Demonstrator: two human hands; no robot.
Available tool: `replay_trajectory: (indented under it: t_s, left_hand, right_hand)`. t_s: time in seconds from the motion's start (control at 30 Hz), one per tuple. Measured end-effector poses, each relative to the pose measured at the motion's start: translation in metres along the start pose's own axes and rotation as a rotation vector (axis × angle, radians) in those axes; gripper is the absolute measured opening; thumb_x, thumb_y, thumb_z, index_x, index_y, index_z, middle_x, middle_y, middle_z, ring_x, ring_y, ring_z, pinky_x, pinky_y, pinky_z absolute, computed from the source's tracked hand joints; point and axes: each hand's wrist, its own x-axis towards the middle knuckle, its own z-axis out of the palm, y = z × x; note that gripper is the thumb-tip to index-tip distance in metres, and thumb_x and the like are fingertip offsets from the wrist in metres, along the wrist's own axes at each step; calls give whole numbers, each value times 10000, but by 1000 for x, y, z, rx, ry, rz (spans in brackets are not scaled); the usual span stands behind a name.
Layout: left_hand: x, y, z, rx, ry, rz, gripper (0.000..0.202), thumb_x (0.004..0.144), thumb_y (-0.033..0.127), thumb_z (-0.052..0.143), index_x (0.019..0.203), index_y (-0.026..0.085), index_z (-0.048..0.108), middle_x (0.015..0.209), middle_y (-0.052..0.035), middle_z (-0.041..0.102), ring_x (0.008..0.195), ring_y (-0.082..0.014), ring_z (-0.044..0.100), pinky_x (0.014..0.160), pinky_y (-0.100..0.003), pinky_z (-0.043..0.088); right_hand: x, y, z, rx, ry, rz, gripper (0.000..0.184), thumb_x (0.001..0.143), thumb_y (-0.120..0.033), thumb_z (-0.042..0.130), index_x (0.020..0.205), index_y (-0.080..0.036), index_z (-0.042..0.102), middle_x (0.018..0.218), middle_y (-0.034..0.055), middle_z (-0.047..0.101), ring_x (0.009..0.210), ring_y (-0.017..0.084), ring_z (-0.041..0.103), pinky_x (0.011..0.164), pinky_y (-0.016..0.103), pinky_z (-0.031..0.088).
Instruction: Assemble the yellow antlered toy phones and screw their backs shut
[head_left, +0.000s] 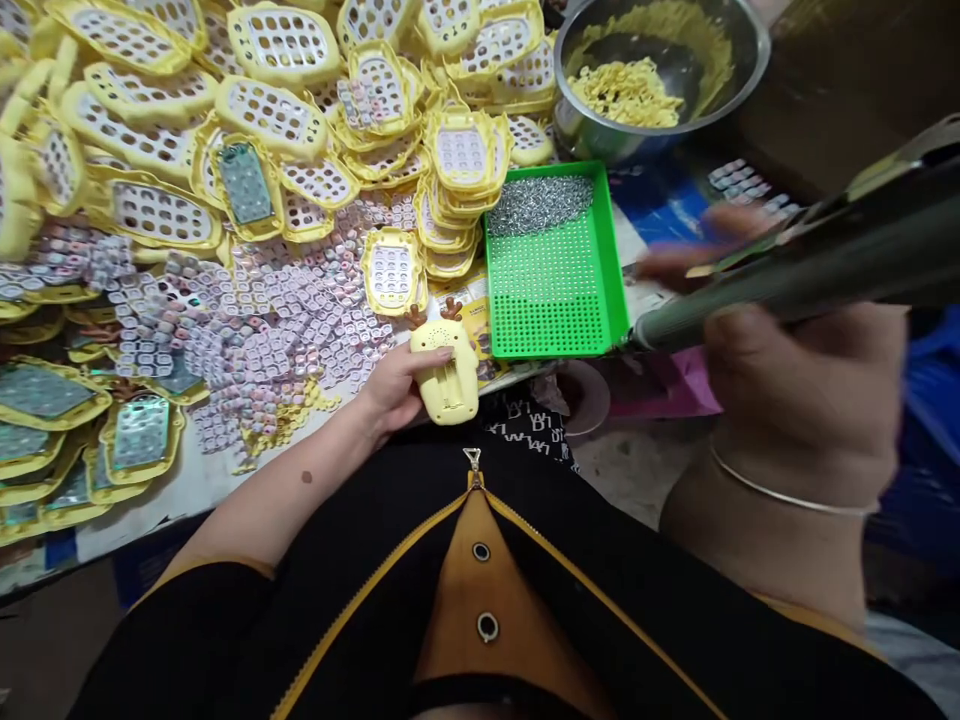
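Note:
My left hand (390, 385) is closed around a yellow toy phone (448, 390) with brown antlers. Its back faces up, showing an uncovered battery bay, and my thumb lies across it. My right hand (787, 370), blurred, grips a dark cylindrical electric screwdriver (757, 285). The screwdriver's tip points left, at the lower right corner of a green perforated tray (555, 290). Small silver screws (540, 203) are heaped at the far end of that tray.
Yellow phone shells (277, 115) pile up across the back left. White keypad pieces (292, 310) are spread in front of them. Shells with green circuit boards (142, 430) stack at the left. A steel bowl (660, 130) of small yellow parts stands at the back right.

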Motion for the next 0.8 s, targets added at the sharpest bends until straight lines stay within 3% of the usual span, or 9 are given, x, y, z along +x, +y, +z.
replay_trajectory:
  t_s: [0.13,0.2,0.27,0.4,0.5,0.6,0.8]
  left_hand:
    - [7,-1,7,22,49,3,282,662,80,754,934,130,699,850,-71,763,773,-232,717,835,-452,586]
    - [8,-1,8,32,51,4,273,668,76,753,929,133,695,844,-65,759,769,-225,713,840,-452,585]
    - [8,-1,8,41,38,-1,272,676,88,763,934,134,693,840,-65,757,762,-221,711,820,-436,588]
    - [9,-2,5,34,10,-10,266,678,115,786,929,132,701,835,-67,757,745,-211,706,788,-399,588]
    - [11,-2,3,39,-5,-29,256,680,134,793,920,132,704,825,-67,755,734,-211,702,797,-406,584]
    - [13,-1,3,40,-12,-42,286,675,139,801,944,137,705,840,-70,758,742,-217,702,814,-421,580]
    - [13,0,3,45,-12,-43,327,651,162,834,948,125,703,847,-81,758,762,-217,700,818,-398,566]
  right_hand:
    - [37,15,20,423,333,20,346,671,-510,830,930,-308,719,612,-33,558,487,168,526,473,353,418]
    - [52,22,31,459,439,-53,317,650,-491,823,846,-291,676,558,-62,485,422,137,459,430,322,390]
    - [60,28,40,373,496,-79,300,711,-528,726,875,-310,601,620,-54,487,436,135,453,451,325,414]
    - [62,39,50,50,344,81,453,828,-662,463,1169,-364,475,963,74,612,598,208,542,592,440,512]
    - [60,51,50,-68,205,100,645,875,-702,329,1417,-352,308,1183,144,598,718,255,594,666,483,524]
    - [59,64,49,-144,112,126,741,902,-723,205,1520,-312,213,1133,159,637,810,299,623,707,497,519]
    - [60,72,53,-120,158,160,685,925,-679,287,1498,-304,289,1028,133,666,807,309,635,730,515,532]
